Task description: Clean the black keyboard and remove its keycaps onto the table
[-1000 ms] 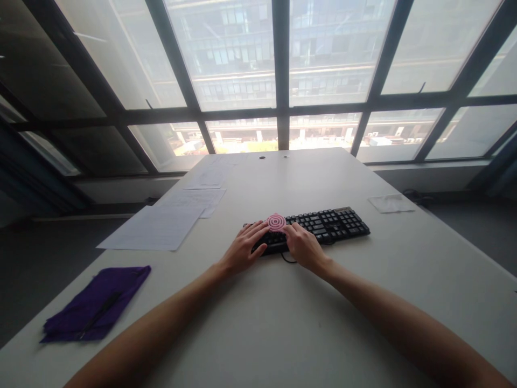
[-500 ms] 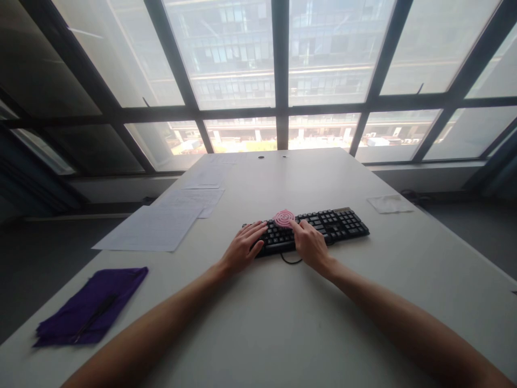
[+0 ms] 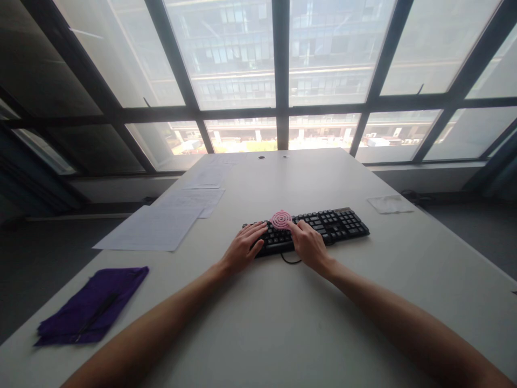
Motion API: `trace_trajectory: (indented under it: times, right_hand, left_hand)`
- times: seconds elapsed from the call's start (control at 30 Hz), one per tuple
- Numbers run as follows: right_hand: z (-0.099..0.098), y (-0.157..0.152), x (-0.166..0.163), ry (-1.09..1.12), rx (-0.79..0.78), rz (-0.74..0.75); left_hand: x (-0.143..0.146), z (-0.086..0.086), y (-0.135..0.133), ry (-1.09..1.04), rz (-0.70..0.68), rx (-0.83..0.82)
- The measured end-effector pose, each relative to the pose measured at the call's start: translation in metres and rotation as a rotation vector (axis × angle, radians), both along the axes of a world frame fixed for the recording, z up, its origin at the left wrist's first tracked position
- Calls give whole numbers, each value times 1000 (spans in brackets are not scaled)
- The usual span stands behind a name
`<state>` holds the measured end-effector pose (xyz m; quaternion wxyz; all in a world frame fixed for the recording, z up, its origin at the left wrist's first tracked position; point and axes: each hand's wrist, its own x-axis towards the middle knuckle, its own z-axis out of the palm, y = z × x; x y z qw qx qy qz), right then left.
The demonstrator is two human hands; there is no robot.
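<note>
A black keyboard [image 3: 327, 223] lies across the middle of the white table [image 3: 283, 334]. On its left half sits a round pink disc with ring-shaped ridges [image 3: 281, 219]. My right hand [image 3: 309, 245] holds this pink disc at its near right edge with closed fingers. My left hand [image 3: 244, 248] rests flat on the keyboard's left end, fingers stretched out, just left of the disc. A thin black loop of cord [image 3: 290, 261] shows by the keyboard's near edge, between my two hands.
White paper sheets [image 3: 157, 226] lie at the left and further back. A folded purple cloth with a dark pen on it [image 3: 91, 312] sits near the table's left edge. A small white sheet [image 3: 390, 203] lies at the right. Large windows stand behind the table.
My right hand slid the pink disc to the right along the keyboard, then slightly back left. My left hand stayed on the keyboard's left end.
</note>
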<state>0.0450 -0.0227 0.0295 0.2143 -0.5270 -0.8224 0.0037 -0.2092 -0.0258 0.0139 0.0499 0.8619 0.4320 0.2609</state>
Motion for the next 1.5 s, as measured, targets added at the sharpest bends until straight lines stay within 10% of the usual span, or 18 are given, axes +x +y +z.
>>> trace_trajectory:
  times: [1.03,1.5]
  right_hand:
    - [2,2,4,3,-4,-50]
    - [1,-4,0,62,16,195]
  left_hand:
    - [0,-1,1,-78,13,-16]
    - [1,4,-2,-60,-55,-2]
